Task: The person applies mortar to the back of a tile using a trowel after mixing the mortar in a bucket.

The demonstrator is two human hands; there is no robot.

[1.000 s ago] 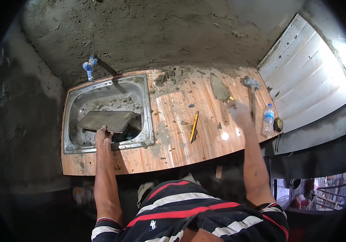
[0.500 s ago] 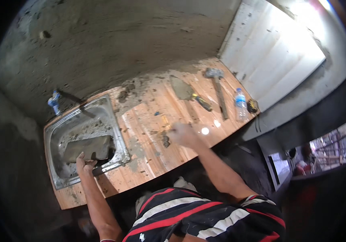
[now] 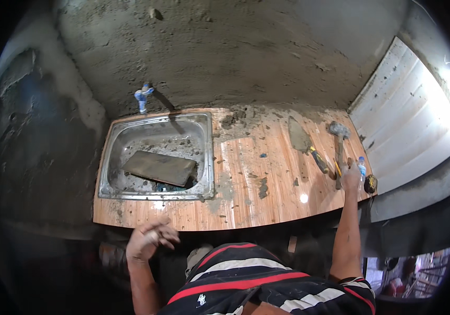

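Observation:
My right hand (image 3: 350,177) is closed at the right end of the counter, beside the hammer (image 3: 339,142) and a clear plastic bottle (image 3: 362,167) with a blue cap. A thin yellow stick (image 3: 337,168) pokes out from its fingers; its exact kind is too small to tell. My left hand (image 3: 152,239), slightly blurred, hangs before the counter's front edge with fingers apart and nothing in them. In the steel sink (image 3: 210,157) a mortar-stained rectangular board (image 3: 160,167) lies tilted. Left of the hammer rests a pointed trowel (image 3: 299,137), near a yellow-and-black handled tool (image 3: 318,160).
The wood-patterned counter (image 3: 241,205) carries mortar crumbs and smears. A black-and-yellow tape measure (image 3: 370,184) sits at its right corner. Behind the sink, a blue-and-white fitting (image 3: 142,98) juts from the rough plastered wall (image 3: 225,63). A white panel (image 3: 409,110) leans at the right.
My right hand has moved right across the counter, taking the yellow stick along. My left hand has let go of the board and drawn back from the sink. The view has turned.

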